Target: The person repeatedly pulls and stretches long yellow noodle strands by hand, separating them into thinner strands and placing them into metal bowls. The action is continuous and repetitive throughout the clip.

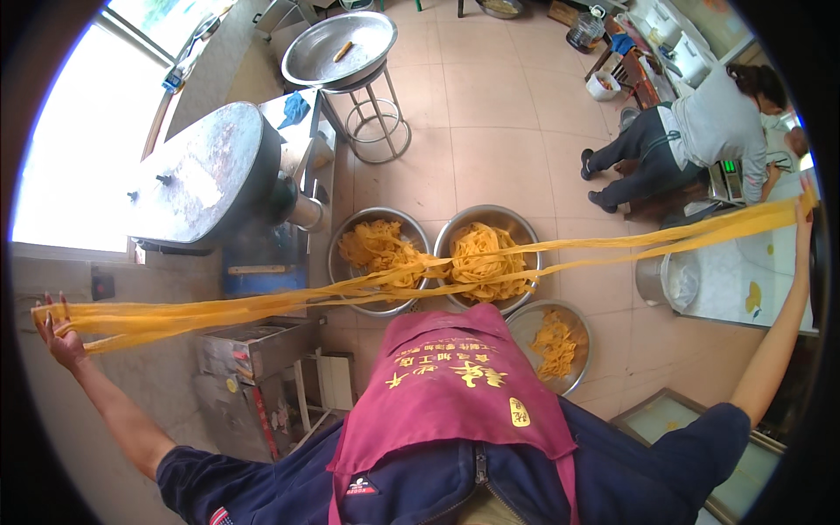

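Both my arms are stretched wide, with long flat yellow noodles (pixel 604 249) drawn between them. My left hand (pixel 63 339), at the far left, holds one end of the strands, which loop around its partly spread fingers. At the far right my right hand (pixel 803 214) grips the other end; its fingers are small and partly hidden there. The strands sag over two metal basins in the middle. In the left basin (pixel 335 229) and the right basin (pixel 525 229) lie heaps of the same noodles. A third, shallower basin (pixel 582 367) nearer me holds a smaller heap.
A large metal-lidded machine (pixel 206 179) stands at the left. Behind it, a wide metal bowl (pixel 385 44) rests on a round stand (pixel 376 131). At the right another person (pixel 709 136) bends over a counter (pixel 731 280) beside a scale (pixel 726 181). A metal cabinet (pixel 249 354) is at lower left.
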### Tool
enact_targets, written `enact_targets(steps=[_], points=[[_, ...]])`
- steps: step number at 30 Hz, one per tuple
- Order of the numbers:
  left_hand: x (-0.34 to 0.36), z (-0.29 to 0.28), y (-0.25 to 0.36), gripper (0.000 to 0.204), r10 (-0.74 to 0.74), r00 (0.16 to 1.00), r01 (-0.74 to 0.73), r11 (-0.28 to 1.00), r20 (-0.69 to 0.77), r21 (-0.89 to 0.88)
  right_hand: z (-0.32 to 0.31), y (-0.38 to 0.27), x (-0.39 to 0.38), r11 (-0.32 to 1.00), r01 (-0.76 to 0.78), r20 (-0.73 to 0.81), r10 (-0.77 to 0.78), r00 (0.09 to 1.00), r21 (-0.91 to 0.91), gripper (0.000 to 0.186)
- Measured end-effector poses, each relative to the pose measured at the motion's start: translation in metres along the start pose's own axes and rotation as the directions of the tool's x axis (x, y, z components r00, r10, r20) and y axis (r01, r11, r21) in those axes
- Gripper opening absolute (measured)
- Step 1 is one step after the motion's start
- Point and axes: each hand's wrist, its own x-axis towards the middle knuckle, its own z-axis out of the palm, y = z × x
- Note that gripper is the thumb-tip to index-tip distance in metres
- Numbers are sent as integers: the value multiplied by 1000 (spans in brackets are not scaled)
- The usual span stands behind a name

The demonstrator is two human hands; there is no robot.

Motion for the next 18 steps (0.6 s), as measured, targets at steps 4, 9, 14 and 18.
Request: enact_targets(steps=[4,9,14,18], points=[[-62,79,38,67,41,893,84,963,448,-255,-8,-197,-9,904,-73,127,21,992,421,45],[-181,201,85,70,236,604,443,695,761,-567,-18,-311,-12,515,-81,175,-137,975,853,53],[-314,286,50,93,-179,539,710,621,823,-330,37,-393,-2,24,-520,503,-291,814,854,62],[-419,396,47,94,-178,82,976,212,981,-44,55,-455,0,-164,-634,491,-499,714,756,63]])
